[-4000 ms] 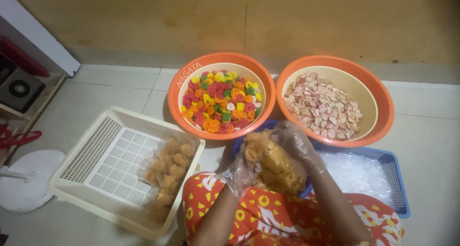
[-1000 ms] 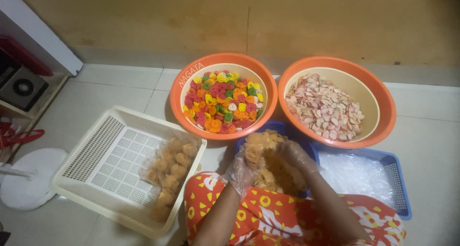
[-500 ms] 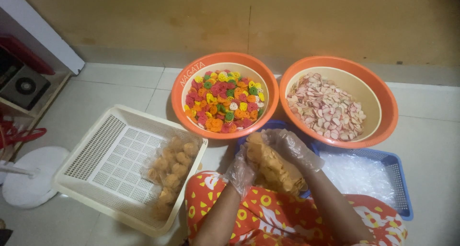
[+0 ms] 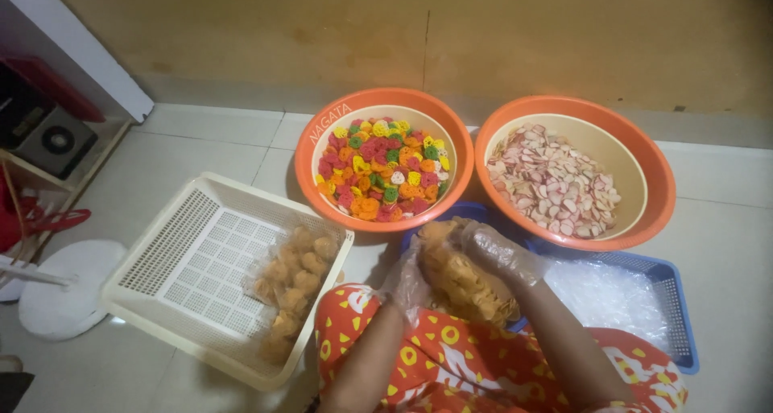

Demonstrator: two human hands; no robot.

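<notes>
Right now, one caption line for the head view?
Gloved left hand and right hand hold a bag of orange snacks below two orange bowls.

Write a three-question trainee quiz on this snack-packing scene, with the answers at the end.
1. True or false: both hands wear thin clear gloves.
2. Which holds the multicoloured snacks: A) cream basket B) left orange bowl C) blue basket?
3. What lies in the cream basket?

Key
1. True: the left hand and right hand are gloved, and both grip a bag of orange snacks.
2. B: the left orange bowl; the right orange bowl holds pale pink-and-white chips.
3. The cream basket holds filled snack bags; the blue basket holds clear plastic.
</notes>
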